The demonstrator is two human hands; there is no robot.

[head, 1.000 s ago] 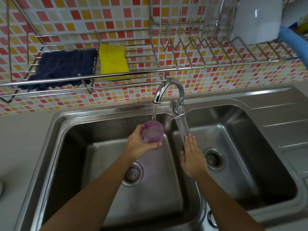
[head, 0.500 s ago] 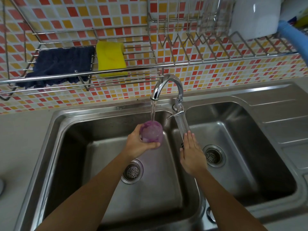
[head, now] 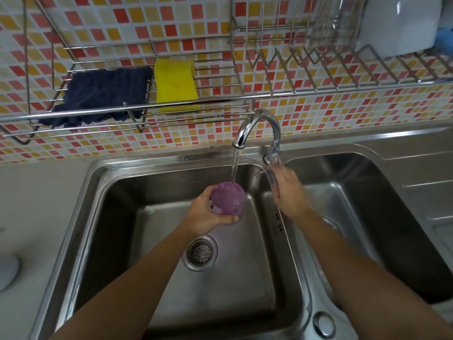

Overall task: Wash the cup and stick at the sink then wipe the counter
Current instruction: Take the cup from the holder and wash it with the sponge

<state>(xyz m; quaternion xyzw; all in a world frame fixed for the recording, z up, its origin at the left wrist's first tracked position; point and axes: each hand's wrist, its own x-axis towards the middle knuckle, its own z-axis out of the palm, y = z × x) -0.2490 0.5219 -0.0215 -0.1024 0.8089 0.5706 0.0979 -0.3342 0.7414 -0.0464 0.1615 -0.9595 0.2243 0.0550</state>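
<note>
My left hand (head: 202,217) grips a cup (head: 228,201) that looks purple, holding it over the left basin (head: 137,241) directly under the running water (head: 235,165) from the chrome faucet (head: 257,119). My right hand (head: 289,195) lies over the shiny faucet lever (head: 273,158) on the divider between the two basins, fingers curled around it. I cannot make out a stick anywhere.
A wire rack (head: 196,101) on the tiled wall holds a dark blue cloth (head: 103,94) and a yellow sponge (head: 175,82). A white container (head: 397,25) stands on the dish rack at the upper right. The right basin (head: 367,192) and grey counter (head: 36,204) flank the sink.
My right hand has moved up from lying flat on the divider onto the faucet lever. The cup stays under the stream in my left hand.
</note>
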